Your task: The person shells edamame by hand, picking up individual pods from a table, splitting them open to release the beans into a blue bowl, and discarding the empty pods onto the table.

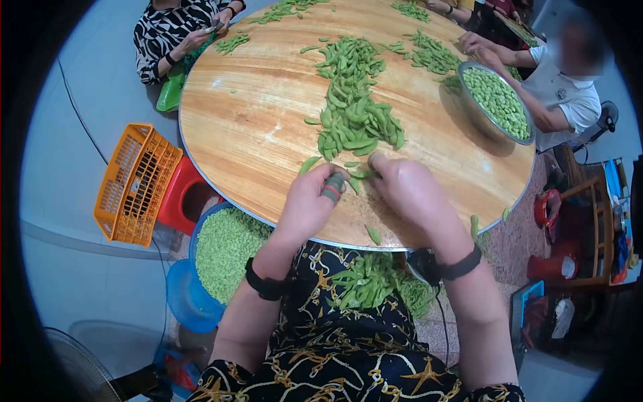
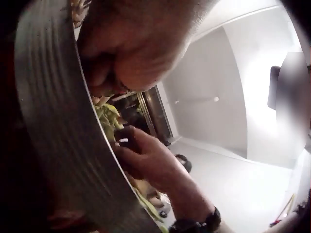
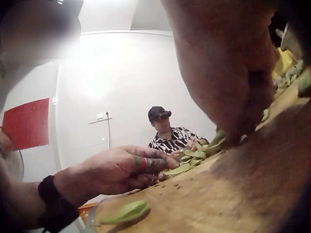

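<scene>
Green soybean pods (image 1: 362, 120) lie in a long heap on the round wooden table (image 1: 254, 127), just beyond both hands. My right hand (image 1: 410, 191) is bent over the near end of the heap and pinches a pod (image 1: 362, 174) at its fingertips. Close on its left, my left hand (image 1: 309, 201) has its fingers bent and dark covering on one finger (image 1: 331, 187), with a red band round it. A loose pod (image 1: 353, 185) lies right by the left fingertips; I cannot tell whether they grip anything. In the right wrist view, pods (image 3: 179, 169) show beside those fingertips.
A metal colander (image 1: 495, 104) of shelled beans stands at the table's right. Below the left edge is a blue basin (image 1: 194, 244) of shelled beans, near a red stool (image 1: 179, 194) and an orange crate (image 1: 127, 184). Pods (image 1: 365, 278) lie on my lap. Other people sit around the table.
</scene>
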